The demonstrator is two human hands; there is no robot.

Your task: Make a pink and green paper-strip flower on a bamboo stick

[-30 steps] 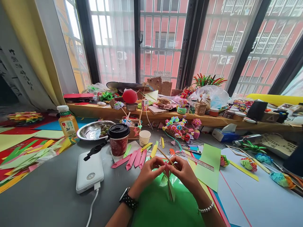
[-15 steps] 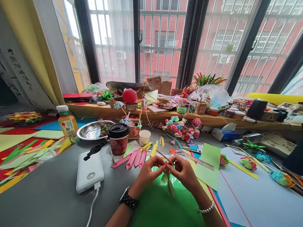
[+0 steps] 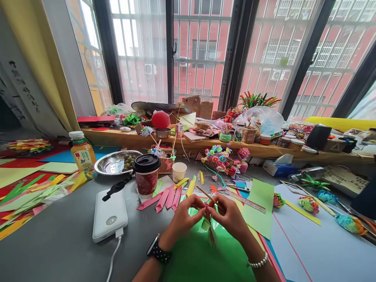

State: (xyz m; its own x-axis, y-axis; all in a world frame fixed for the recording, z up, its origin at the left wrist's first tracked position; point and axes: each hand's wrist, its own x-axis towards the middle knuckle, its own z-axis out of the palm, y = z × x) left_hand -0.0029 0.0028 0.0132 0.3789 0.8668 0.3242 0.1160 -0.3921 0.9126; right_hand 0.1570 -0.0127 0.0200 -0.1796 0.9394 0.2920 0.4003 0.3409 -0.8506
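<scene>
Over a glossy green sheet (image 3: 202, 260), both hands pinch a small folded paper piece (image 3: 212, 235), pink at the top with pale green strips hanging down. My left hand (image 3: 185, 213) grips its pink part between thumb and fingertips. My right hand (image 3: 231, 217) closes on the same part from the other side. A thin wooden stick (image 3: 204, 192) slants out of my right hand toward the upper left. Fingers cover most of the pink part. Folded pink paper strips (image 3: 166, 197) lie just beyond my left hand. A patterned ruler (image 3: 249, 203) lies past my right.
To the left stand a white power bank (image 3: 110, 215) with a cable, a lidded coffee cup (image 3: 147, 176), a metal dish (image 3: 108, 166) and a juice bottle (image 3: 82, 152). A paper cup (image 3: 179, 172) is ahead. Green paper (image 3: 258, 211) and folded paper flowers (image 3: 308, 204) lie right.
Both hands stay together on the paper piece with only slight finger movement. The stick tilts a little more steeply, and the hanging strips have shifted slightly to the right.
</scene>
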